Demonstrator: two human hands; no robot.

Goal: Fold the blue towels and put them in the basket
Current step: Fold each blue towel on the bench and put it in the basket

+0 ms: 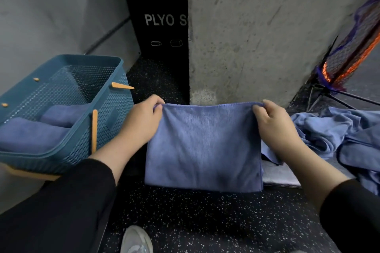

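Speckled floor; left hand (141, 121) and right hand (275, 127) pinch towel (203, 148) top corners; basket (67, 109) at 9 o'clock; uneven pinches would skew fold

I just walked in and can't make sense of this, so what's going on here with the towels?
A person is folding blue towels. Both hands, left and right, pinch the top corners of a half-folded towel held up over the floor. Two folded towels already lie in the blue basket on the left; an unfolded pile waits on the right.
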